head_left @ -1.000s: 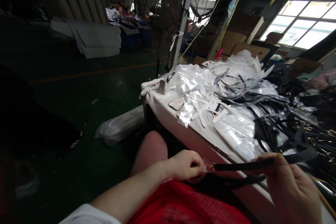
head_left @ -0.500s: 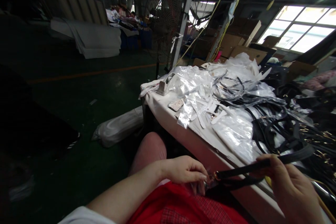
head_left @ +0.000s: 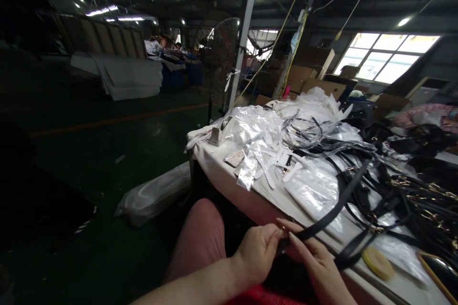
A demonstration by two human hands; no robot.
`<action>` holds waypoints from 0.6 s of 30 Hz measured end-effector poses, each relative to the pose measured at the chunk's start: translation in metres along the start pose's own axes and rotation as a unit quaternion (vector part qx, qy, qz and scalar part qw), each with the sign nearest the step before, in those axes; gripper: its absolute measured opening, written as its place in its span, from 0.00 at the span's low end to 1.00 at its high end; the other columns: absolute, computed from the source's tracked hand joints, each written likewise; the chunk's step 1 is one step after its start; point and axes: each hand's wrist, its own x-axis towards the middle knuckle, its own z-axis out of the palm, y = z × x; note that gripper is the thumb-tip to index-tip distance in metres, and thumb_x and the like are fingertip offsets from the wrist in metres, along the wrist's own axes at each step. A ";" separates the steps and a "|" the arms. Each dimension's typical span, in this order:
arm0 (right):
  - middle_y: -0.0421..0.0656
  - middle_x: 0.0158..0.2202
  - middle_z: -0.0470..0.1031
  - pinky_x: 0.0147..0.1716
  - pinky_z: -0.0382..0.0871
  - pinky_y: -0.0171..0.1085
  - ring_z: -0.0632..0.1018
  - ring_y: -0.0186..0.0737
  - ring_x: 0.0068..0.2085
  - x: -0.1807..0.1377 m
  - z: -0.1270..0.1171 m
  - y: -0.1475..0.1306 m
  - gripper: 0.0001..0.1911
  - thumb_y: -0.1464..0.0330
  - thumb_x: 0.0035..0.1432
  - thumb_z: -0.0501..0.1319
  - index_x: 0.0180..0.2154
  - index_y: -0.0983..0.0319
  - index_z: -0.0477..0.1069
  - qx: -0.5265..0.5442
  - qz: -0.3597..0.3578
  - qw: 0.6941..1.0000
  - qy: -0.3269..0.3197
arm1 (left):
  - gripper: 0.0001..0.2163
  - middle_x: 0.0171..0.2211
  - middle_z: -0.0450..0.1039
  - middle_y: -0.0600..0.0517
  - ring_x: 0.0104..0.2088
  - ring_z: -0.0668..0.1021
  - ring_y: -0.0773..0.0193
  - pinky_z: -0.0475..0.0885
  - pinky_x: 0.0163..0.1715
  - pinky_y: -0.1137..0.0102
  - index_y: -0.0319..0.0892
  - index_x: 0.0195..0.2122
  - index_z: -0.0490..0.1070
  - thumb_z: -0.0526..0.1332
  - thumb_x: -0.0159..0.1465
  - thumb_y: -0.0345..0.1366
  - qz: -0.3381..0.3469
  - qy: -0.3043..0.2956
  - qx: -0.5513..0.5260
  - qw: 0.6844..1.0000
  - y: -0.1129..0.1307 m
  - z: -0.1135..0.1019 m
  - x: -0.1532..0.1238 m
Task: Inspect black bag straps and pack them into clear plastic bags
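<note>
In the head view my left hand is closed, thumb and fingers pinching the end of a black strap over my lap. My right hand meets it there, its fingers closed around the same end. The metal fitting at that end is mostly hidden between my fingertips. From my hands the strap bends up and over the table's edge. More black straps with gold-coloured clasps lie heaped on the table beyond my right hand.
Clear plastic bags cover much of the white-covered table. A yellow round object and a phone-like dark object lie near its right front. A wrapped roll rests on the floor; a fan stands behind.
My right hand has moved left, from farther along the strap to its end beside my left hand. The view has tilted up slightly, and the yellow round object is now more visible.
</note>
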 end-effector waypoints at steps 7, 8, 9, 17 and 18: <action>0.42 0.42 0.83 0.52 0.73 0.41 0.80 0.46 0.49 0.020 -0.014 -0.008 0.16 0.54 0.54 0.67 0.41 0.55 0.81 0.184 0.025 0.955 0.230 | 0.21 0.18 0.64 0.54 0.21 0.70 0.65 0.60 0.25 0.72 0.44 0.28 0.62 0.38 0.72 0.45 0.018 0.033 0.089 0.995 -0.006 0.002 0.001; 0.44 0.43 0.83 0.53 0.72 0.43 0.79 0.49 0.51 0.017 -0.004 -0.005 0.18 0.53 0.53 0.68 0.41 0.56 0.82 0.154 0.045 0.970 0.185 | 0.22 0.17 0.64 0.54 0.21 0.70 0.65 0.60 0.25 0.72 0.44 0.28 0.62 0.37 0.72 0.46 0.020 0.036 0.080 0.996 -0.010 0.003 0.003; 0.45 0.43 0.83 0.53 0.72 0.45 0.79 0.52 0.51 0.014 0.008 -0.002 0.20 0.53 0.50 0.70 0.41 0.56 0.82 0.136 0.066 0.981 0.119 | 0.23 0.18 0.65 0.53 0.22 0.70 0.65 0.60 0.25 0.71 0.44 0.29 0.61 0.36 0.72 0.47 0.025 0.042 0.076 0.996 -0.015 0.005 0.005; 0.39 0.32 0.82 0.37 0.76 0.33 0.81 0.37 0.34 0.027 -0.016 -0.019 0.15 0.57 0.47 0.73 0.36 0.56 0.81 0.348 -0.001 0.916 0.201 | 0.27 0.19 0.63 0.51 0.20 0.66 0.65 0.54 0.23 0.68 0.45 0.25 0.55 0.30 0.68 0.56 0.041 0.034 0.138 0.989 -0.068 0.013 0.013; 0.37 0.32 0.81 0.37 0.76 0.30 0.81 0.36 0.34 0.028 -0.023 -0.022 0.14 0.58 0.45 0.74 0.35 0.56 0.81 0.334 -0.018 0.913 0.234 | 0.27 0.19 0.63 0.51 0.21 0.66 0.64 0.55 0.24 0.68 0.45 0.26 0.56 0.30 0.68 0.57 0.037 0.035 0.135 0.990 -0.069 0.013 0.013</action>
